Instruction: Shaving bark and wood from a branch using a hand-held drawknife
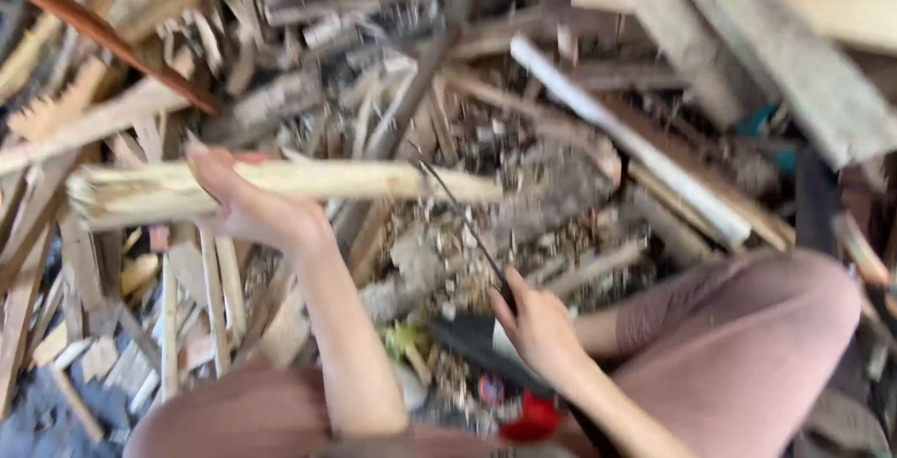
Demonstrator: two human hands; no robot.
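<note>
pale split stick [280, 185] (blurred) in left hand [248, 206]

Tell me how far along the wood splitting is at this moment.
Done: thin split sticks already lie on the ground by the person's knee. In hand: the left hand grips a pale length of wood, held level, while the right hand holds a dark blade near it; the picture is too blurred to tell whether they touch. Left: that piece looks whole, and a heap of scrap wood lies beyond.
</note>
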